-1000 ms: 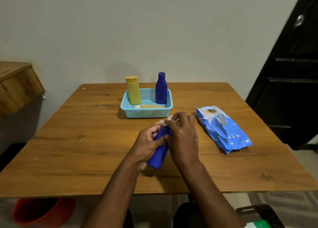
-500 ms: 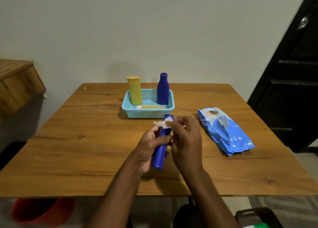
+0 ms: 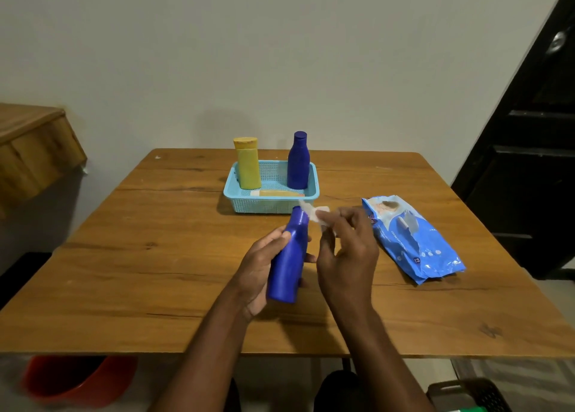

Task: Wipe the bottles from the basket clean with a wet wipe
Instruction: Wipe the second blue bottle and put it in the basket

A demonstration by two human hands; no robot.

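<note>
Bottle in hand: your left hand (image 3: 264, 262) has its fingers and thumb wrapped round a blue bottle (image 3: 289, 256), held above the table (image 3: 140, 256), tilted so the cap end leans away from you toward the basket.
Wipe: your right hand (image 3: 345, 256) is pinching a small white wet wipe (image 3: 317, 214) in its fingertips, right at the bottle's cap end. Can't tell if it's actually touching the cap.
Basket: light blue basket (image 3: 270, 204) sits just beyond your hands, with a yellow bottle (image 3: 248, 162) and a second blue bottle (image 3: 298, 161) standing upright inside, plus an orange tube (image 3: 277, 193) lying flat along the front.
Wipes pack: blue wipes pack (image 3: 413, 240) lies on the table to your right, near your right hand but apart from it.
Under the table: a red bucket (image 3: 77, 380) on your left.
</note>
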